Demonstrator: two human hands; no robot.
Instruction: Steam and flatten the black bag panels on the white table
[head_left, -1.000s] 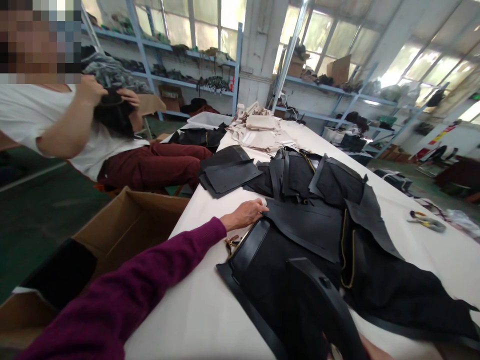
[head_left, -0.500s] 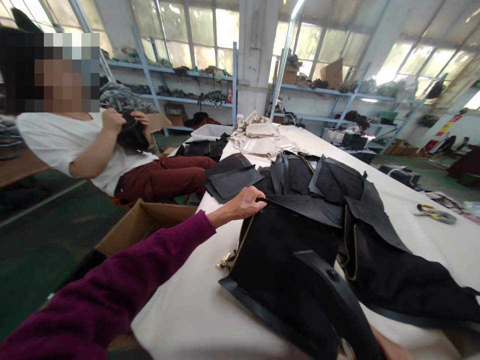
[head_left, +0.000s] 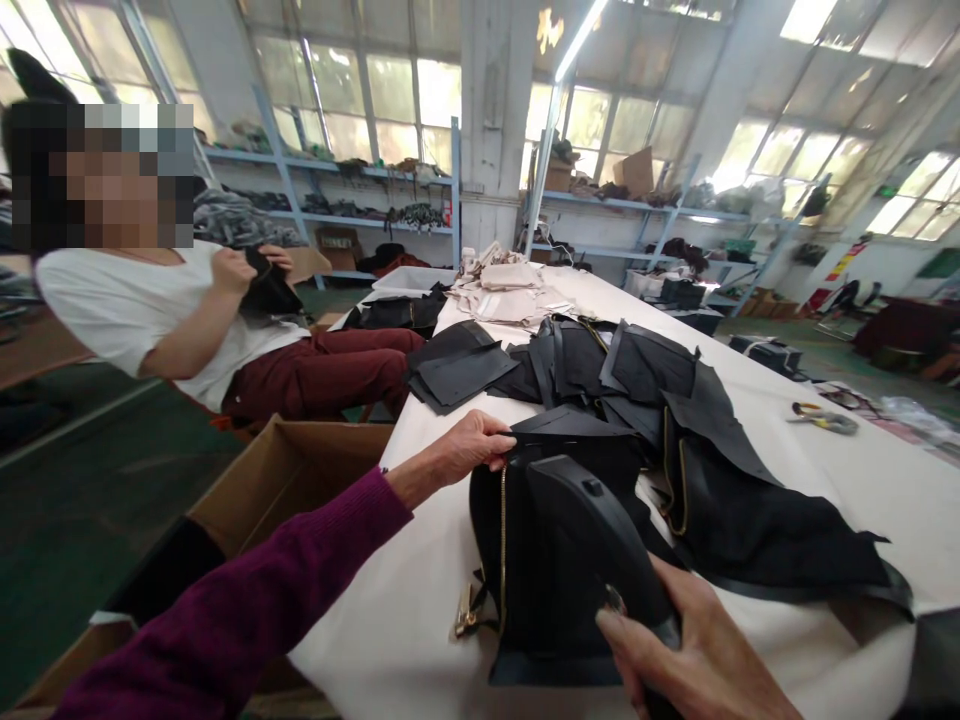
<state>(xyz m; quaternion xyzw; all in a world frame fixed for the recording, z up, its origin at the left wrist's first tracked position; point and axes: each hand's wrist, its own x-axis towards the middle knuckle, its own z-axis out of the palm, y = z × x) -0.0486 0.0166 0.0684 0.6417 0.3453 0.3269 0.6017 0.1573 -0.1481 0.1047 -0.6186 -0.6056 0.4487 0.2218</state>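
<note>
Black cloth (head_left: pixel 519 570) was pinched at its top left corner between the left hand's (head_left: pixel 480 442) thumb and fingers, while the right hand (head_left: pixel 686 640) was wrapped around a dark tool (head_left: pixel 589 510). From the right hand, the tool's long axis slanted up and leftward over the cloth, its nose nearer the left hand. The cloth was over the bench (head_left: pixel 420 620), right of and below the left hand; panels (head_left: pixel 461 378) lay beyond.

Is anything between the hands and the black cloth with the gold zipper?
Nothing visible blocks the left hand: it pinches the top edge of the black cloth. The right hand holds a curved black tool, which stands between that hand and part of the cloth.
</note>
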